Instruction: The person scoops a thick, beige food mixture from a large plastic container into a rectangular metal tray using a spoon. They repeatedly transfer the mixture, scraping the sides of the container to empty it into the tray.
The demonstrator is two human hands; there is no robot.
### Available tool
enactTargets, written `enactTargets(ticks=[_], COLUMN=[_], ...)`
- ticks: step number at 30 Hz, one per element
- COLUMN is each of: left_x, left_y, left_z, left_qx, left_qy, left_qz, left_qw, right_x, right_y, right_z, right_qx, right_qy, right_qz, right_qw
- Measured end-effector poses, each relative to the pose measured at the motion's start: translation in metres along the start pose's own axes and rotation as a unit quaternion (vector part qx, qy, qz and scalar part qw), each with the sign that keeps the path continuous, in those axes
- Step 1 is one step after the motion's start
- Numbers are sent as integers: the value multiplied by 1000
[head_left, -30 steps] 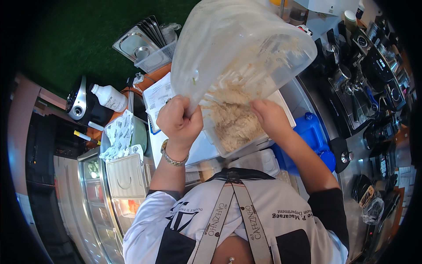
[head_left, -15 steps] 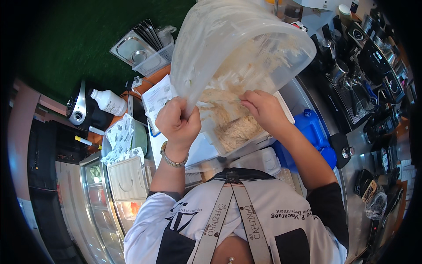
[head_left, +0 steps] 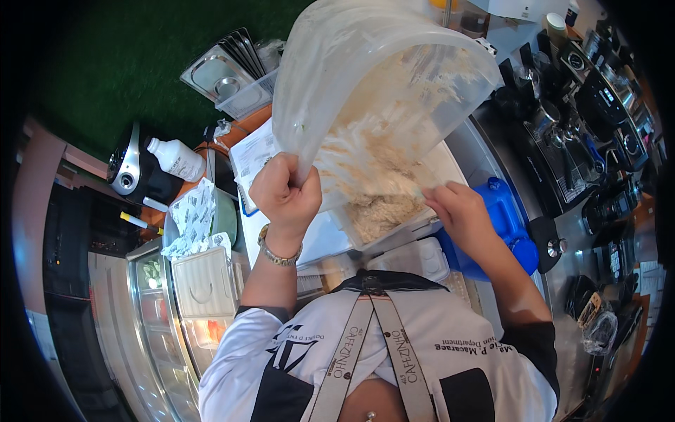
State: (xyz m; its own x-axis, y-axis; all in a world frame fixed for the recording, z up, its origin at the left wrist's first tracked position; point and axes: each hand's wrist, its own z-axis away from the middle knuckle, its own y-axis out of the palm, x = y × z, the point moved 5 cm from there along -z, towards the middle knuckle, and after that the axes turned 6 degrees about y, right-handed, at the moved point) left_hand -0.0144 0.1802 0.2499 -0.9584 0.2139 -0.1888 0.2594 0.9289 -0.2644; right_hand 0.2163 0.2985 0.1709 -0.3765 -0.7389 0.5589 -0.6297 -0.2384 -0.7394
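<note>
A large translucent plastic tub (head_left: 302, 91) is tipped over with its mouth facing down and toward me, its inner wall streaked with a pale, sticky dough-like mix. My left hand (head_left: 287, 188) grips the tub's rim in a closed fist. Beneath the mouth sits a white rectangular container (head_left: 395, 238) holding a lumpy beige mass (head_left: 383, 214). At that container's right side, my right hand (head_left: 455, 211) pinches a thin pale utensil, most of it blurred or hidden by the mix.
On the left are metal lids (head_left: 214, 74) in a clear bin, a white bottle (head_left: 177, 160) and a lidded clear box (head_left: 204, 281). To the right stand a blue jug (head_left: 500, 218) and an espresso machine (head_left: 562, 158). Papers (head_left: 251, 162) lie beside the tub.
My right hand has swept down and to the right, from inside the tub's mouth to the lower container's right side. More mix lies below the mouth. The left hand keeps its grip.
</note>
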Motion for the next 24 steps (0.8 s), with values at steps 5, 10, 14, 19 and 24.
enactTargets(ticks=[5,10,14,19,24], left_x=[-4,-1,-3,-7,-14], left_y=[0,-5,-3,-2,0], left_z=[0,4,2,-3,-12], left_qx=[17,19,31,51,77], left_qy=[2,0,-5,-6,25], left_qz=[10,19,13,7,-7], left_qw=[1000,1000,999,999,997], right_x=[-1,-5,4,15,9], right_y=[32,12,-6,4,34], right_z=[-28,19,19,-45,-79], right_qx=[-39,17,14,-72,20], right_qy=[-30,7,-1,-85,-80], right_qz=[-20,32,78,127,178], right_qw=[999,999,997,986,980])
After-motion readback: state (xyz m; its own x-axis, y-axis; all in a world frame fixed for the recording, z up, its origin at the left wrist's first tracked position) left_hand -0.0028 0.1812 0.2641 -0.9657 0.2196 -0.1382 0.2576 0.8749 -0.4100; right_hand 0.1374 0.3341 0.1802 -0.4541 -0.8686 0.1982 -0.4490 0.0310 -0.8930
